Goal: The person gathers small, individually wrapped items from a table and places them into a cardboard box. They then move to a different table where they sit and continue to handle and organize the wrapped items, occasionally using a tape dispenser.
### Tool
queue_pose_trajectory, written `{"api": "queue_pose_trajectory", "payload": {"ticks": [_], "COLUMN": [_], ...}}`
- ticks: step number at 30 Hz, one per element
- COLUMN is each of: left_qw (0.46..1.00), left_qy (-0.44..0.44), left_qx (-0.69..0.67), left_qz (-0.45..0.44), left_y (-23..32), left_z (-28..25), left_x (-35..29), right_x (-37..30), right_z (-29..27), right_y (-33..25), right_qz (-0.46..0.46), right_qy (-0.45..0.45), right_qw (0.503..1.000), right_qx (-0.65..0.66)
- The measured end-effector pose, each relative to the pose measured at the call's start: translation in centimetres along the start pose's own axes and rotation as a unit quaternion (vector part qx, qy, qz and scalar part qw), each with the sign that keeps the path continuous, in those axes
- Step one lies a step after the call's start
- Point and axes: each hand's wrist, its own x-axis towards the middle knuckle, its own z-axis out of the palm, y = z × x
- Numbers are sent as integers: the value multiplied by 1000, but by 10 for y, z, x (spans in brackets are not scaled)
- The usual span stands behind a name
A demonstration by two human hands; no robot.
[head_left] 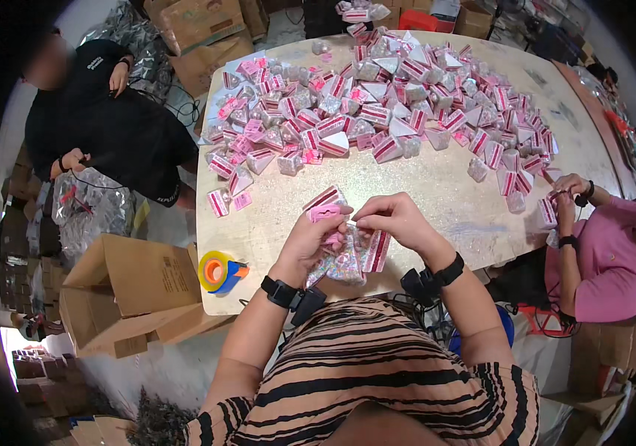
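Near the table's front edge, my left hand (313,238) is closed round a pink hang tag (324,213) with a slot in it. Beside it my right hand (398,223) pinches thumb and forefinger together at a small pale bit, too small to name. Just below and between the hands lies a clear glittery bag (345,264). Wedge pieces striped in dark pink and white, shaped like cake slices, surround it: one wedge (376,253) under my right hand, another (325,197) beyond my left. How the tag joins the bag is hidden by my fingers.
A large heap of similar bagged wedges (377,97) covers the table's far half. A tape roll in a blue dispenser (221,272) sits at the left front edge, above an open carton (136,290). One person (102,119) stands left; another (604,253) works at right.
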Motion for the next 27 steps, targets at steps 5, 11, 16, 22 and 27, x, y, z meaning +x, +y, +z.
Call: {"api": "queue_pose_trajectory", "payload": {"ticks": [5, 11, 16, 22, 27], "left_qw": [998, 989, 990, 994, 993], "left_qy": [26, 26, 14, -2, -2], "left_qx": [63, 135, 134, 111, 111], "left_qz": [0, 47, 47, 19, 24], "left_y": [10, 7, 4, 7, 6], "left_z": [14, 22, 24, 29, 26], "left_x": [-5, -2, 3, 0, 0], "right_x": [-6, -2, -1, -15, -20], "right_z": [3, 2, 11, -2, -10], "right_y": [-17, -9, -11, -23, -20], "right_qz": [12, -26, -52, -17, -57], "right_qy": [28, 54, 72, 65, 38], "right_qw": [998, 989, 987, 941, 956], "right_qx": [48, -136, -136, -332, -286]}}
